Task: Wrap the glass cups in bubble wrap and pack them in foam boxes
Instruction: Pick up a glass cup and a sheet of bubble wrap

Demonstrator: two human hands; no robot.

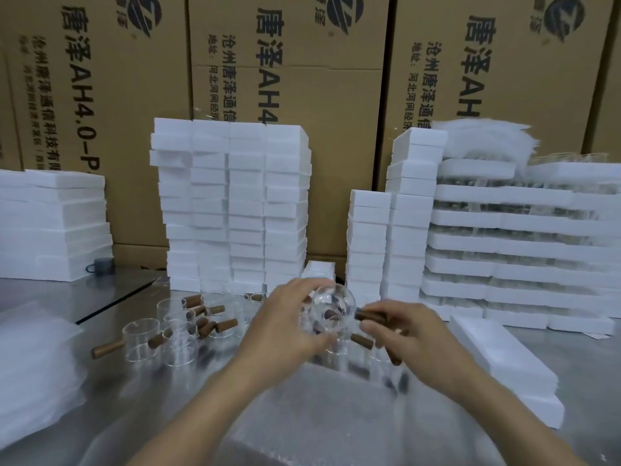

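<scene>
Above the bubble wrap [302, 401], left hand [285, 321] cups a glass cup [331, 309], right hand [403, 336] grips its handle [369, 316]; a slip risks breakage.

We log: cardboard cartons [302, 79], print cut off by the top edge; glass cup [331, 309], motion-blurred, its left side hidden by the left hand [285, 327]; glassware between stacked foam trays [504, 243], too blurred to identify; grey object [102, 265], too small to tell; forearms, cropped at the bottom edge.

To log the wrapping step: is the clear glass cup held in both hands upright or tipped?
Tipped: the clear glass cup shows its round face to the camera, and the right hand grips its brown wooden handle.
</scene>
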